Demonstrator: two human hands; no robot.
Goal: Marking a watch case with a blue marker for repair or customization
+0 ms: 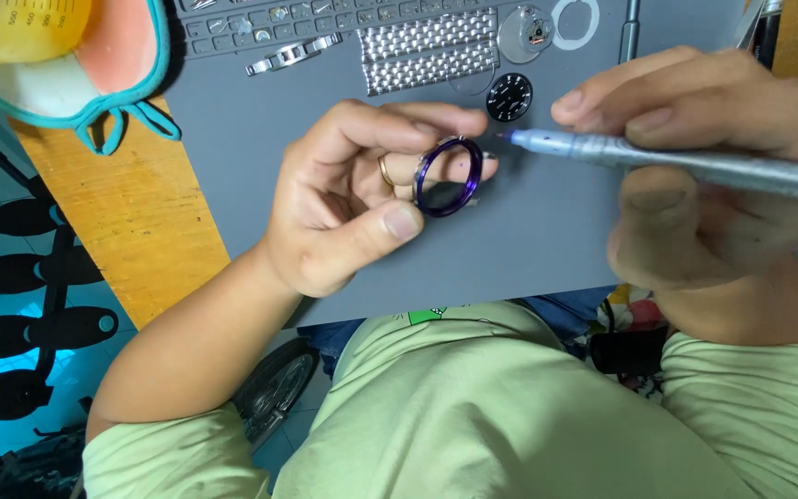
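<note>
- left hand (348, 199): thumb and fingers closed around a purple watch bezel ring (449, 176), held up on edge above the grey work mat (260, 139); the thumb tip presses its lower rim, the index finger curls over its top, and a gold finger ring (386, 170) shows on 1 finger behind it.
- right hand (704, 185): thumb and 2 fingers pinched narrowly on a silver-blue pen-shaped tool (658, 159), held almost level; its fine tip points at the right edge of the purple ring, just beside the left fingertips. whether the tip touches the ring cannot be told.
- black watch dial (510, 97): lies flat on the mat just beyond the left index fingertip and the tool tip, apart from both.
- steel bracelet links (429, 51): 2 flat strips laid side by side, farther beyond the left fingers.
- short bracelet piece (293, 55): to the far left of the strips.
- clear round crystal with a small movement part (526, 32) and a pale ring gasket (574, 23): at the far edge of the mat, beyond the right fingertips.
- parts tray (260, 23): compartmented, at the far edge beyond the left knuckles.
- wooden bench (131, 217): under the mat, to the left of the left wrist.
- yellowish measuring cup (20, 28): far left corner, well apart from both hands.
</note>
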